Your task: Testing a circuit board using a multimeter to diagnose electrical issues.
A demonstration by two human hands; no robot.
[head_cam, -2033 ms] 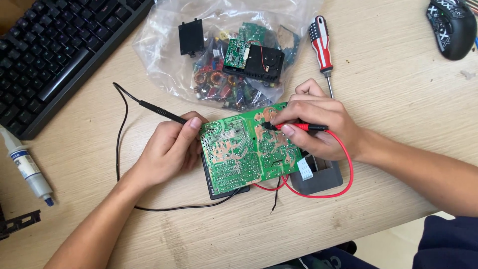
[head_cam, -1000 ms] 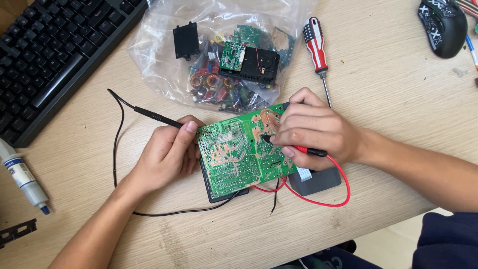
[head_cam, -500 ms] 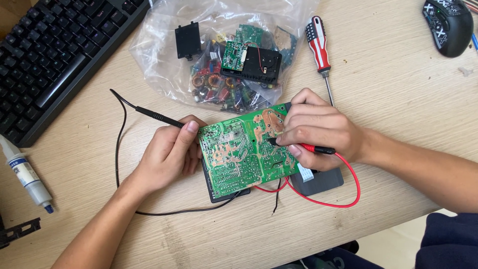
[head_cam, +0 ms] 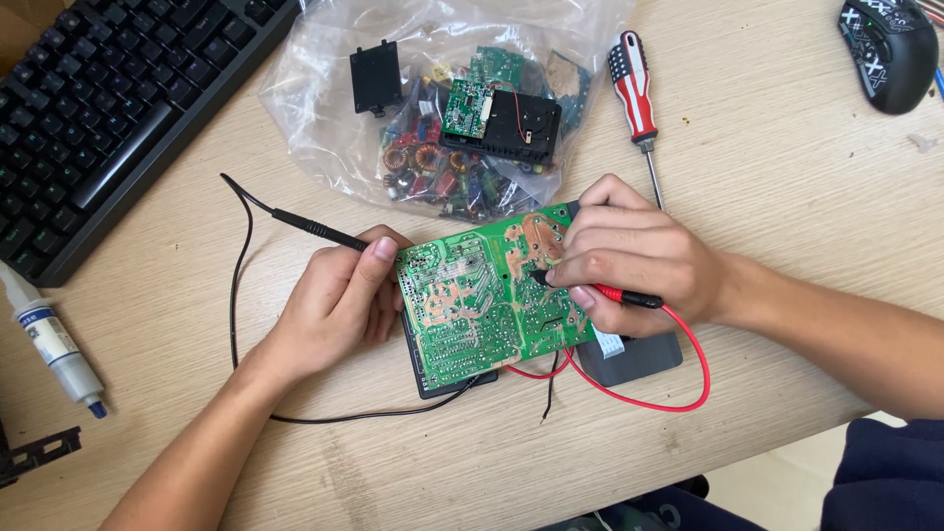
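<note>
Far to the left of both hands lie a black keyboard (head_cam: 108,108) and a white syringe-shaped tube (head_cam: 51,344) on the wooden desk (head_cam: 787,216). The left hand (head_cam: 329,305) pinches a black test probe (head_cam: 320,229) between thumb and curled fingers; whether its tip meets the board is hidden behind the thumb. Its black lead (head_cam: 236,295) loops away behind the wrist. Directly between the two hands, solder side up, lies the green circuit board (head_cam: 482,290), resting partly on a dark flat unit (head_cam: 629,356) under the right palm. Beyond the fingertips sits a clear plastic bag (head_cam: 433,108) of coils and small boards, with a red-white-blue-handled screwdriver (head_cam: 634,93) just past the right knuckles. The right hand (head_cam: 634,261) grips a red test probe (head_cam: 619,293), fingers pressed together, tip on the board's copper area; the red lead (head_cam: 678,388) curls below the wrist. A black mouse (head_cam: 890,49) lies far right. The board looks light, stiff and fragile, with sharp solder points; it is best held by its bare edges.
</note>
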